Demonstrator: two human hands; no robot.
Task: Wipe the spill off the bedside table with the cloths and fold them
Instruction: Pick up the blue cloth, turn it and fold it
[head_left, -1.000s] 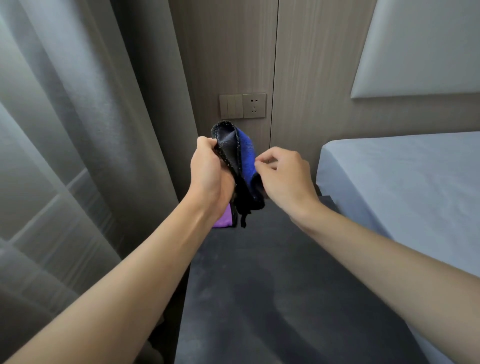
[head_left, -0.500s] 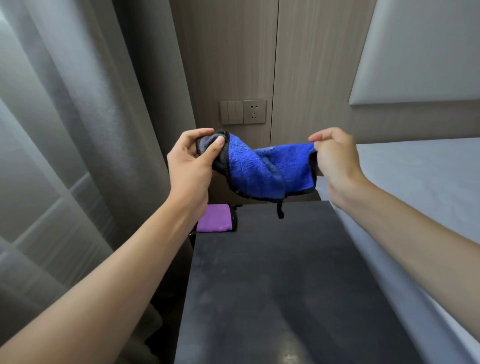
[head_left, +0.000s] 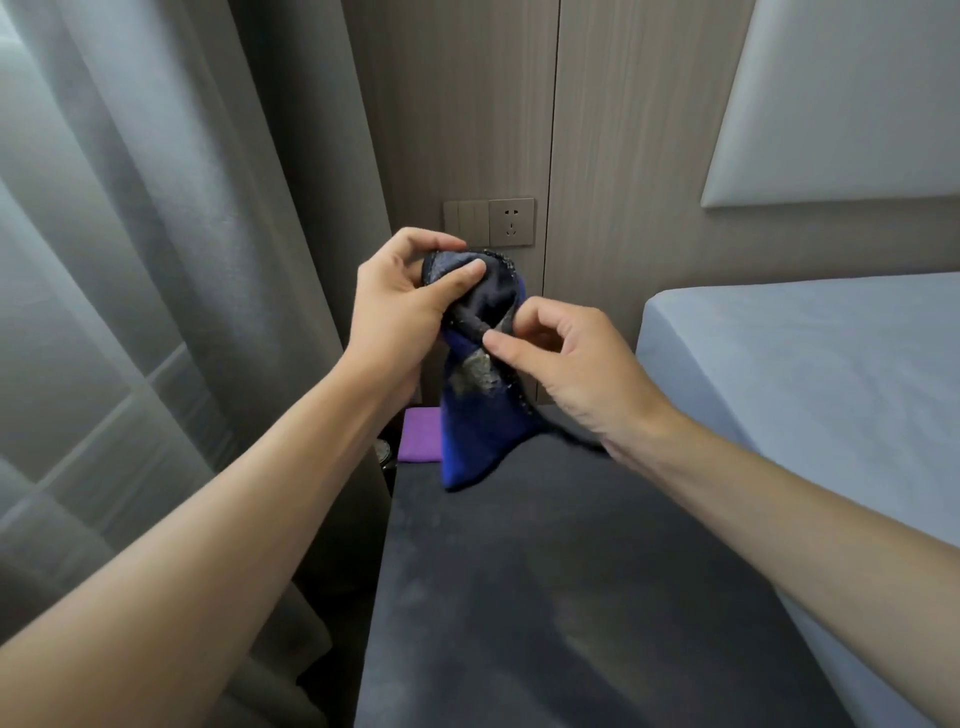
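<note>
Bedside counter (head_left: 571, 597) | blue cloth (head_left: 478, 421) hangs bunched over its far end | left hand (head_left: 400, 306) pinches the top, right hand (head_left: 576, 369) an edge, both grips clamped | folding step; next move likely needs corners found and matched

Forearms outstretched, left hand (head_left: 397, 306) gripping top of blue cloth (head_left: 475, 431), right hand (head_left: 576, 364) pinching it just below

Bedside table (head_left: 545, 597) top between my forearms: open run. Purple cloth (head_left: 418, 434) blocks far left corner. Blue cloth (head_left: 480, 415) hangs from my left hand (head_left: 402, 312) and right hand (head_left: 576, 364) over far end. Bed (head_left: 805, 395) walls right side, curtain (head_left: 182, 260) left, panelled wall (head_left: 467, 104) behind.
</note>
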